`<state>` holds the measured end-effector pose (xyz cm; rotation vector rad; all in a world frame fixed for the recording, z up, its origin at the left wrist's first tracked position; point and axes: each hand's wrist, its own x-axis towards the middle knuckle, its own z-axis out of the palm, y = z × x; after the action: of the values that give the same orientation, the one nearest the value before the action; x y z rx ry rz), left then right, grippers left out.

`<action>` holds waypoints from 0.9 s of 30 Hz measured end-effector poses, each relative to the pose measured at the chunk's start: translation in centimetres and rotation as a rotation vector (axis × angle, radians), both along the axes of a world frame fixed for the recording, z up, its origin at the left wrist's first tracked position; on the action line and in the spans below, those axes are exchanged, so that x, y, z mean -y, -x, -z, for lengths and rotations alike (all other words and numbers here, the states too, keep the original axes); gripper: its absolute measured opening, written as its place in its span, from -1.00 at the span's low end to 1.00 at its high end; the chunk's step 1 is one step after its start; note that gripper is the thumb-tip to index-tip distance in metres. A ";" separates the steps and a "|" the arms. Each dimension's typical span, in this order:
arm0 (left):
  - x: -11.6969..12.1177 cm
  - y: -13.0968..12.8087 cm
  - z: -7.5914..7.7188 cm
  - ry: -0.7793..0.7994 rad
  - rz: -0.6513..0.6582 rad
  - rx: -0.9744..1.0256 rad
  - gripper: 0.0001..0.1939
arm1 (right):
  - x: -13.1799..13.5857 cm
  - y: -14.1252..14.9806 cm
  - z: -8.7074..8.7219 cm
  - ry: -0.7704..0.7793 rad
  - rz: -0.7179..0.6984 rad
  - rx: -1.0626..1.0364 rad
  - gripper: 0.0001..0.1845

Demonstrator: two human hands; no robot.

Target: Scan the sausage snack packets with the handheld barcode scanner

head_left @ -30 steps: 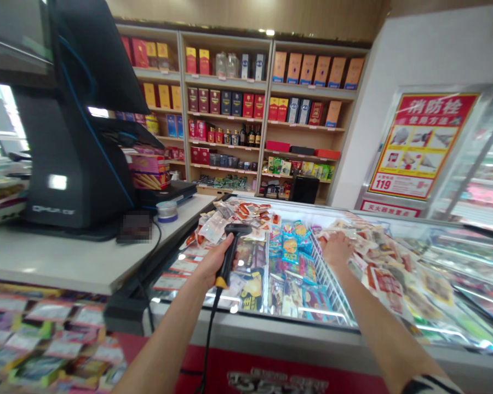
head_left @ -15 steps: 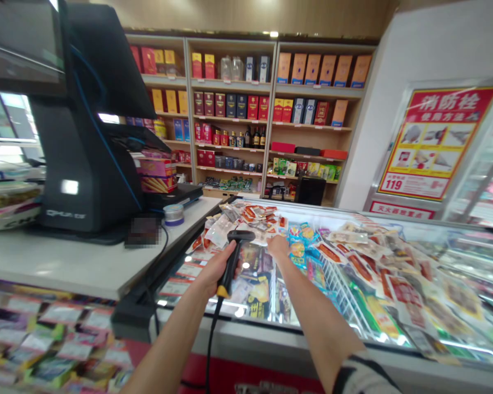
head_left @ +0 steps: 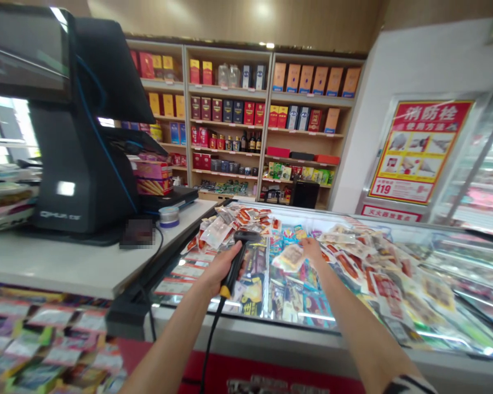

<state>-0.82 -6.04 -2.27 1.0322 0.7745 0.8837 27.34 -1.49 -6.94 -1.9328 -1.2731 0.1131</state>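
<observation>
A black barcode scanner with a yellow end and a trailing cable is wrapped in my left hand, head up over the glass freezer top. Pinched by its edge in my right hand is a clear plastic food packet with pale contents, tilted above the glass. Left of the scanner's head lies a pile of vacuum packs, some of them reddish sausages. To the right, a larger heap of packs spreads over the freezer. Blue packets and other goods show beneath the packet I hold.
On the left, a white counter carries a black cash register, a snack box and a round tin. Shelves of boxed bottles line the back wall. A red fire-hydrant poster hangs at right.
My right hand has moved right, away from the scanner, and the pale packet now shows clearly in its grip. The left hand still holds the scanner. The view has shifted slightly.
</observation>
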 end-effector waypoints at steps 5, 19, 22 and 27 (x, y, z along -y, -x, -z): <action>0.7 -1.5 -0.4 -0.035 0.035 -0.013 -0.63 | 1.7 -0.3 -0.4 0.015 0.161 0.166 -0.54; 1.2 -3.7 -0.9 -0.041 0.102 -0.023 -0.64 | 2.5 3.1 1.1 0.002 -0.081 0.117 -0.37; 1.4 -3.4 -1.2 -0.046 0.108 -0.016 -0.64 | 2.0 2.8 1.8 -0.142 -0.081 0.008 -0.43; 1.4 -3.3 -1.3 -0.063 0.149 0.020 -0.64 | 2.2 1.6 2.1 -0.238 -0.061 -0.026 -0.41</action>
<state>2.51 -7.48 -0.93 1.1202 0.6478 0.7934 25.74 -3.73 -9.06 -1.6850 -1.2684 0.0164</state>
